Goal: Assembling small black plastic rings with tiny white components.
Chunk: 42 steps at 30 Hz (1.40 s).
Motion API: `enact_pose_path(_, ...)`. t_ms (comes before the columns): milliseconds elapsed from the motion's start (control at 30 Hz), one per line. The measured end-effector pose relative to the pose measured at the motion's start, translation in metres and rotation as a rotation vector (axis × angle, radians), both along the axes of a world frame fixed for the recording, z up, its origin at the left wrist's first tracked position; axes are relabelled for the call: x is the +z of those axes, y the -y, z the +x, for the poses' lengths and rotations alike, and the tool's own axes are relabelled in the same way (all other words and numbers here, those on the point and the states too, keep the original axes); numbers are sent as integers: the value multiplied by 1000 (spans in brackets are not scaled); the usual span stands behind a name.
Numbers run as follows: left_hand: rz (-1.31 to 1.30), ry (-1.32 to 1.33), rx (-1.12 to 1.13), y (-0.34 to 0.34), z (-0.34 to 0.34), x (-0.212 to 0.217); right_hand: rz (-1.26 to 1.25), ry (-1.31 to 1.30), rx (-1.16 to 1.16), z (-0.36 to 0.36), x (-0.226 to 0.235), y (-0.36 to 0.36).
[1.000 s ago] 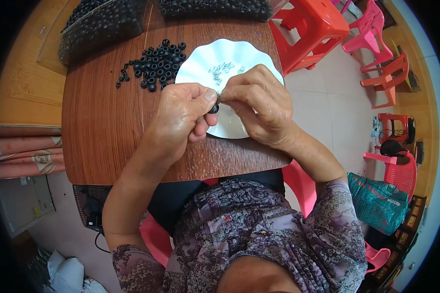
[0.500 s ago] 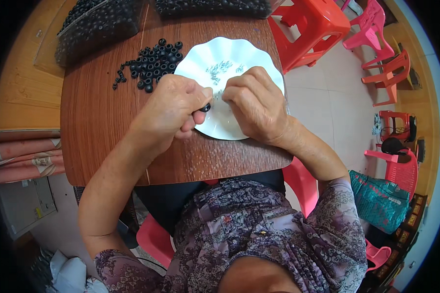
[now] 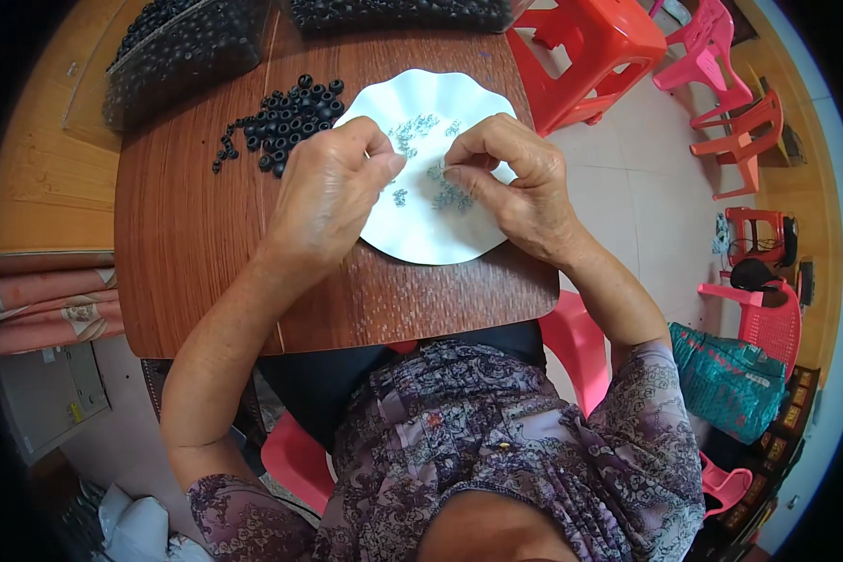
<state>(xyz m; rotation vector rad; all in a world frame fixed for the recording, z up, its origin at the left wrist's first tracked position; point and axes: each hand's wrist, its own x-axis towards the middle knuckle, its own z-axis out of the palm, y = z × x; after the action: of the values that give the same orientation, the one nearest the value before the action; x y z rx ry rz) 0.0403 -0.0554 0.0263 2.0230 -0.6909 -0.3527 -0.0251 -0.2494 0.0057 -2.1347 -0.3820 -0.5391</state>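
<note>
A white plate [image 3: 431,245] with a wavy rim holds several loose clusters of tiny silvery metal pieces [image 3: 454,197]. Over the plate's left side, my left hand [image 3: 330,192] is closed, thumb against its curled fingers; whatever lies inside is hidden. My right hand [image 3: 520,183] hovers above the right half of the plate, thumb and forefinger pinched beside the metal pieces, and anything between the tips is too small to make out. A pile of small round black parts with holes [image 3: 295,122] lies on the brown table just left of the plate.
Two clear bins [image 3: 192,70] full of similar black parts stand along the table's [image 3: 197,253] far side. A red stool [image 3: 595,61] is beyond the right edge. Pink and orange chairs [image 3: 754,140] line the right wall, near a teal bag [image 3: 731,379].
My hands have drawn apart slightly, uncovering more metal pieces. The black part that showed in my left hand is out of sight now. My right fingertips have moved into a pinch over the plate.
</note>
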Motion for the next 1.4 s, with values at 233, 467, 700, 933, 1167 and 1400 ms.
enact_pose_path(233,-500,-752,31,-16,-10,9,221,-260,76,-6,11,-2)
enact_pose_path(467,-773,-901,27,-24,-23,-7,356,-344,108,-7,20,-17)
enact_pose_path(700,-933,-949,40,-27,-34,-18,396,-283,137,-6,20,-27)
enact_pose_path(933,-1026,-877,82,-30,-42,-21,306,-133,192,-8,27,-41)
enact_pose_path(1167,-999,-718,186,-30,-51,-20,184,-114,168,-5,32,-52)
enact_pose_path(1400,-1058,-742,249,-35,-52,-25,142,-120,156,5,32,-66)
